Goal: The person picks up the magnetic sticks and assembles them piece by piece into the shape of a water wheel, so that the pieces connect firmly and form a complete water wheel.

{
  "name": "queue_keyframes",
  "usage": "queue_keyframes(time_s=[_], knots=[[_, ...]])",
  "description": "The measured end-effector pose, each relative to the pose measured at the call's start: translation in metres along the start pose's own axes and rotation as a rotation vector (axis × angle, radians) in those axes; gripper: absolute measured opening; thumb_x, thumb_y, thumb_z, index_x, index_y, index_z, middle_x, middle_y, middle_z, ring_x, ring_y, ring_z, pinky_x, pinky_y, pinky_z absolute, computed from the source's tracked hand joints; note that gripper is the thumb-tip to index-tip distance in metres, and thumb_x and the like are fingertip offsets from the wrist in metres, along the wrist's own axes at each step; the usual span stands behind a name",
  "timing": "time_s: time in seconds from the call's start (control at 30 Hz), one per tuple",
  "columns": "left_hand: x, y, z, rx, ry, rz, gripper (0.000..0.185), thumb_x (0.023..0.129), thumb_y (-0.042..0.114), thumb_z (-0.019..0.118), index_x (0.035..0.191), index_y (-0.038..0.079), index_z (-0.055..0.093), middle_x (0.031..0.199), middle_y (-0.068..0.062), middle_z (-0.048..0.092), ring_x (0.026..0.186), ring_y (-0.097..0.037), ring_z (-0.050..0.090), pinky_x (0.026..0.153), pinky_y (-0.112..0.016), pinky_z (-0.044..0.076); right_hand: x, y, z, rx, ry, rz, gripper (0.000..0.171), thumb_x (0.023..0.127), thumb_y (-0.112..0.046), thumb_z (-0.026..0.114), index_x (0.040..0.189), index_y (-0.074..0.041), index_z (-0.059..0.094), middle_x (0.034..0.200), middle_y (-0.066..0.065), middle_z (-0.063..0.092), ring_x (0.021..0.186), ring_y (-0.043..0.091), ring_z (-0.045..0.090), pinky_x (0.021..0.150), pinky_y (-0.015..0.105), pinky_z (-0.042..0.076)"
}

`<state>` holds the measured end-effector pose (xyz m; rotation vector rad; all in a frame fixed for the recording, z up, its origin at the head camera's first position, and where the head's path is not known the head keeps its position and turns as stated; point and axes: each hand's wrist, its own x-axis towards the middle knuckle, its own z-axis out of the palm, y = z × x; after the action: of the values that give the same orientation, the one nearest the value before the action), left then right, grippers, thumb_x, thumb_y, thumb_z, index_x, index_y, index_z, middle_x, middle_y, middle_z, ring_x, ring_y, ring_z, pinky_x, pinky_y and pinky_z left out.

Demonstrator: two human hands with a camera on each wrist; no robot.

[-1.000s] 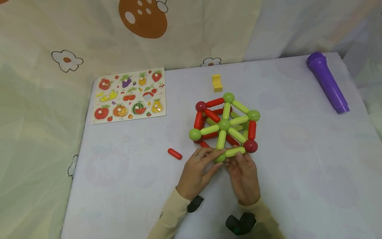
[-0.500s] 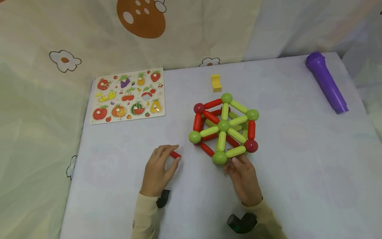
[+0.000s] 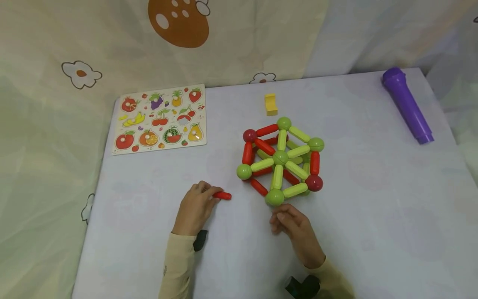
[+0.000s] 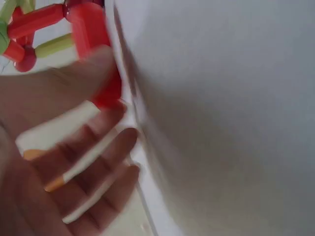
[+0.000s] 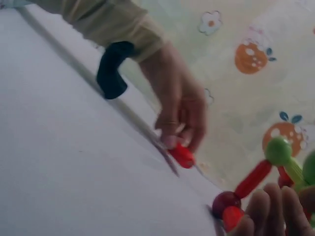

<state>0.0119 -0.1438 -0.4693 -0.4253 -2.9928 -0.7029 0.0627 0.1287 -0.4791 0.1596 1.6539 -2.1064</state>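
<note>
A dome of red and green magnetic sticks and balls (image 3: 281,158) stands on the pale table (image 3: 373,199). Left of it lies a loose red stick (image 3: 223,195); my left hand (image 3: 211,194) pinches its near end between thumb and fingers. The left wrist view shows that red stick (image 4: 93,54) blurred under my thumb. In the right wrist view my left hand (image 5: 177,140) holds the red stick (image 5: 182,155) low over the table. My right hand (image 3: 280,216) rests just in front of the dome's nearest green ball (image 3: 275,197), fingers loosely curled, holding nothing.
A fruit puzzle board (image 3: 160,120) lies at the back left. A small yellow block (image 3: 271,104) sits behind the dome. A purple cylinder (image 3: 407,106) lies at the far right corner. A patterned curtain (image 3: 179,25) hangs behind the table.
My left hand left the dome, went left to the loose red stick and pinched it. My right hand let go of the dome and drew back toward me.
</note>
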Motion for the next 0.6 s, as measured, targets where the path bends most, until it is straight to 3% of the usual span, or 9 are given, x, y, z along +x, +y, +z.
queue_keyframes(time_s=[0.13, 0.23, 0.3, 0.4, 0.6], knots=[[-0.002, 0.019, -0.006, -0.088, -0.017, 0.123, 0.033, 0.076, 0.007, 0.081, 0.104, 0.022, 0.072, 0.095, 0.001, 0.060, 0.085, -0.016, 0.056, 0.071, -0.029, 0.049, 0.004, 0.000, 0.015, -0.134, -0.134, -0.006, 0.033, 0.102, -0.020, 0.045, 0.124, 0.005, 0.050, 0.098, 0.010, 0.067, 0.078, 0.018, 0.064, 0.074, 0.032, 0.054], [-0.002, 0.034, -0.009, -0.182, -0.007, 0.249, 0.031, 0.078, 0.007, 0.078, 0.105, 0.022, 0.072, 0.097, 0.003, 0.060, 0.088, -0.014, 0.056, 0.073, -0.028, 0.049, 0.008, -0.001, 0.025, -0.086, -0.222, 0.013, 0.038, 0.103, -0.023, 0.041, 0.131, 0.003, 0.047, 0.103, 0.012, 0.067, 0.078, 0.019, 0.065, 0.075, 0.033, 0.054], [-0.001, 0.042, -0.009, -0.220, 0.003, 0.309, 0.031, 0.079, 0.007, 0.077, 0.105, 0.022, 0.073, 0.098, 0.003, 0.061, 0.089, -0.013, 0.056, 0.073, -0.027, 0.048, 0.010, -0.001, 0.031, -0.018, -0.236, 0.022, 0.039, 0.103, -0.024, 0.041, 0.134, 0.001, 0.044, 0.103, 0.010, 0.067, 0.077, 0.018, 0.065, 0.074, 0.032, 0.053], [0.000, 0.049, -0.007, -0.256, 0.015, 0.336, 0.032, 0.080, 0.007, 0.077, 0.107, 0.023, 0.073, 0.098, 0.004, 0.060, 0.092, -0.012, 0.057, 0.074, -0.028, 0.048, 0.011, 0.001, 0.040, 0.085, -0.185, -0.013, 0.038, 0.101, -0.018, 0.046, 0.135, -0.002, 0.041, 0.100, 0.007, 0.067, 0.075, 0.016, 0.063, 0.074, 0.030, 0.052], [0.001, 0.053, 0.000, -0.322, -0.010, 0.328, 0.032, 0.082, 0.009, 0.076, 0.112, 0.018, 0.069, 0.097, 0.004, 0.061, 0.089, -0.011, 0.057, 0.074, -0.025, 0.047, 0.009, 0.011, 0.055, 0.162, 0.053, -0.138, 0.035, 0.096, -0.006, 0.054, 0.129, 0.001, 0.043, 0.093, 0.002, 0.067, 0.074, 0.014, 0.062, 0.071, 0.028, 0.054]])
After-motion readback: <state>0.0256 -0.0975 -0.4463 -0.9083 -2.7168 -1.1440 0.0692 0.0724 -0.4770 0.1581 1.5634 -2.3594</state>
